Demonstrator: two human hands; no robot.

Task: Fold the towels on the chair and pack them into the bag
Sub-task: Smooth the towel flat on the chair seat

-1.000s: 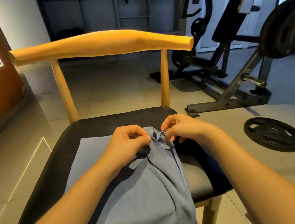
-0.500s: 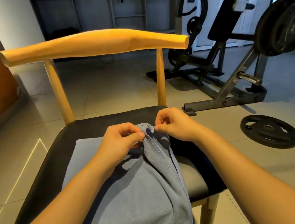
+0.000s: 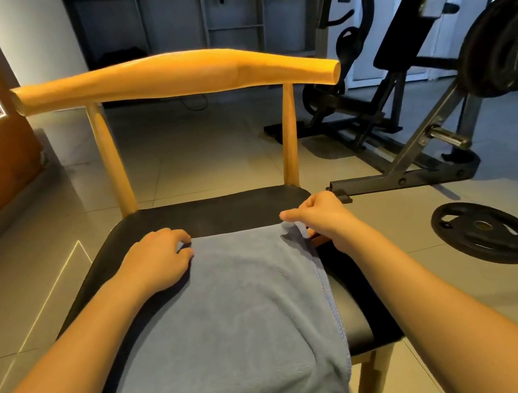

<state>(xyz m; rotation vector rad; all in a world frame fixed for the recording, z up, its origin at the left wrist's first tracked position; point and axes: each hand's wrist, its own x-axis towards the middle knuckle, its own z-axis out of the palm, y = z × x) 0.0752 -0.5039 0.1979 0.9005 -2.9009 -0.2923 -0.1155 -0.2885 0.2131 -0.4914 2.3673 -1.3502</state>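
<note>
Landmark: wooden chair [image 3: 176, 76], curved backrest [image 3: 229, 70] on two posts, black padded seat [image 3: 219, 211]; every place below is taken from it.
Towel: one grey-blue towel [image 3: 230, 321] spread flat on the seat. Its far edge runs straight across, short of the back of the seat. Its near end hangs over the front edge of the chair.
Towel cover: the middle and left of the seat are covered. A bare black strip shows behind the towel and a wider one along the right side.
Towel hem: a stitched hem runs down the right edge. The far right corner is a little rumpled and lifted off the seat.
Left hand [image 3: 158, 261]: at the far left corner of the towel, knuckles up, fingers curled down over the edge and holding the corner against the seat.
Right hand [image 3: 319, 217]: at the far right corner, thumb pointing left along the far edge, fingers tucked under, pinching the lifted corner.
Hand spacing: well apart, one at each far corner, with the far edge stretched between them.
Forearms: both reach in over the front of the chair, one along each side of the towel.
Floor [image 3: 203, 157]: pale tiles under and around the chair.
Right of chair: a black weight plate [image 3: 484, 232] lies flat on the floor.
Behind and right of chair: a weight machine [image 3: 428, 133] with a loaded plate.
Behind chair: a grey shelf [image 3: 202, 10] against the far wall; its contents are too dark to tell.
</note>
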